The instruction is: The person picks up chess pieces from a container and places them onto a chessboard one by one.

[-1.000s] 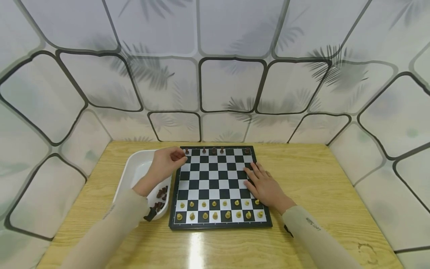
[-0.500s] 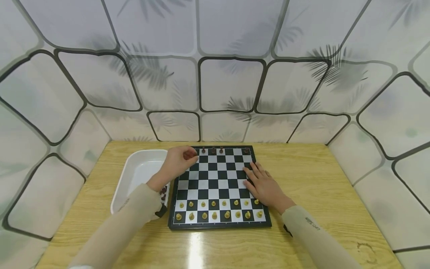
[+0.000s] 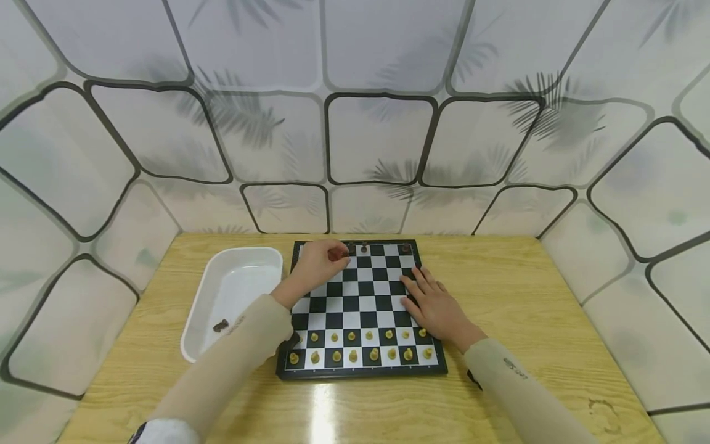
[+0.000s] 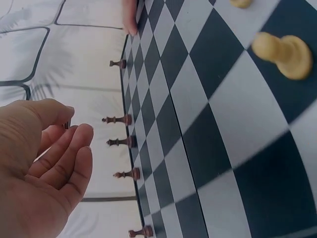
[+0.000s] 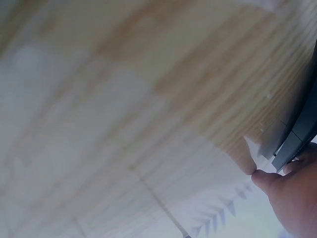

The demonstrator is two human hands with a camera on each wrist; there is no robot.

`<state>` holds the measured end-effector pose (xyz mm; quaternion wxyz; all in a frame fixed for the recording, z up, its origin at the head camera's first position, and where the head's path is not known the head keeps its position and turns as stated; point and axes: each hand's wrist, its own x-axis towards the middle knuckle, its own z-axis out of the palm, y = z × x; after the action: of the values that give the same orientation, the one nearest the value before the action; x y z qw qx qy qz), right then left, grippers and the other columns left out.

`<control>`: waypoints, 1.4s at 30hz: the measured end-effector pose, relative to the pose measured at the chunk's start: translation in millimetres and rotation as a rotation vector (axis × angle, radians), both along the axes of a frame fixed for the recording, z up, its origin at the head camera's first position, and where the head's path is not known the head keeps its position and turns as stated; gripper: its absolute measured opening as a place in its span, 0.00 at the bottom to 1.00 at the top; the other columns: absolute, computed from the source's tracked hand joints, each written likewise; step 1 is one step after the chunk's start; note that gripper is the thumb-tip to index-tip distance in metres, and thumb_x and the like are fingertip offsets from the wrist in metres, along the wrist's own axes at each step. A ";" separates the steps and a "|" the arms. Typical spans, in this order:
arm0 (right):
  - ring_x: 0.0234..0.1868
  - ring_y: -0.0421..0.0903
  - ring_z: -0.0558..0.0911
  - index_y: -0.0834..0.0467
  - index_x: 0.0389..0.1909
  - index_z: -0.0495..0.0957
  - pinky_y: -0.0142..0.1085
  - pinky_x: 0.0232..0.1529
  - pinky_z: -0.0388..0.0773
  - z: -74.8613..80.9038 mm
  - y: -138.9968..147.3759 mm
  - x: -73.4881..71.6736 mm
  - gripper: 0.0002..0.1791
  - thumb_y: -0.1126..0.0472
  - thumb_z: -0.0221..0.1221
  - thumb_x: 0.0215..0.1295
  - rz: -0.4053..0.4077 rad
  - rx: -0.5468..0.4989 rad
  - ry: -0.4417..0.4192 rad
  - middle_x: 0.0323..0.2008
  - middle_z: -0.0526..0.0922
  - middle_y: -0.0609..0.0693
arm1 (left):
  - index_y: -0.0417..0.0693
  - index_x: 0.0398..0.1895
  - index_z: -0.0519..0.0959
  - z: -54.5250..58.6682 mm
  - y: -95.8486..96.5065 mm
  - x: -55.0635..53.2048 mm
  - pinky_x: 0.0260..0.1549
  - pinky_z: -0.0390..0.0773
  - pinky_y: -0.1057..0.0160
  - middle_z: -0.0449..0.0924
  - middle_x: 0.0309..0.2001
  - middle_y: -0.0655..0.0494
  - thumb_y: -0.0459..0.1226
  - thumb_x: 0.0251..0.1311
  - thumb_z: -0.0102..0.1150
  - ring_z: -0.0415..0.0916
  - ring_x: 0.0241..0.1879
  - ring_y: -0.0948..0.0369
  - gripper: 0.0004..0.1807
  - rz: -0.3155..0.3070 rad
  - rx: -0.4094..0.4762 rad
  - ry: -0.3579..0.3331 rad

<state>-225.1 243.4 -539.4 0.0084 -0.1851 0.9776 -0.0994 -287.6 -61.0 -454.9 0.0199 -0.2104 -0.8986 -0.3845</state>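
My left hand (image 3: 318, 262) is over the far left part of the chessboard (image 3: 360, 375), thumb and fingertips pinched together. A small dark chess piece (image 4: 67, 125) shows between the thumb and fingers in the left wrist view, mostly hidden. Several brown pieces line the far row, among them a rook (image 4: 118, 63), a king (image 4: 116, 119), a queen (image 4: 120, 142) and a bishop (image 4: 127, 174). My right hand (image 3: 435, 305) lies with spread fingers on the board's right edge. Cream pieces, such as a pawn (image 4: 285, 53), fill the two near rows.
A white plastic tray (image 3: 194, 302) stands left of the board, with a few dark pieces (image 3: 220, 325) lying in it, partly behind the left sleeve (image 3: 238, 345). The wooden table (image 3: 510, 277) ends at a patterned backdrop (image 3: 377, 209).
My left hand has moved right along the far row, from beside the left corner piece to near the middle pieces. My right hand stays in place on the board's edge.
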 end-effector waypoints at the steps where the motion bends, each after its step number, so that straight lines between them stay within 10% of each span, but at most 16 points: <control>1: 0.85 0.63 0.50 0.53 0.83 0.59 0.65 0.77 0.59 -0.3 0.2 -0.1 0.36 0.39 0.44 0.83 0.000 -0.001 0.001 0.84 0.53 0.61 | 0.40 0.48 0.87 -0.4 2.9 -1.3 0.41 0.85 0.56 0.89 0.39 0.49 0.36 0.67 0.67 0.85 0.38 0.55 0.10 -0.005 0.004 -0.011; 42: 0.85 0.63 0.52 0.53 0.83 0.59 0.63 0.78 0.60 -0.7 0.6 -0.3 0.35 0.40 0.43 0.84 0.009 0.016 0.020 0.83 0.55 0.62 | 0.45 0.47 0.89 -41.8 98.2 -34.7 0.32 0.77 0.67 0.87 0.39 0.50 0.37 0.68 0.67 0.79 0.32 0.61 0.09 -0.061 -0.049 -0.112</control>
<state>-225.3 244.1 -540.2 0.0007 -0.1904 0.9776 -0.0895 -322.3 37.2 -496.7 -0.0474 -0.2164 -0.9005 -0.3741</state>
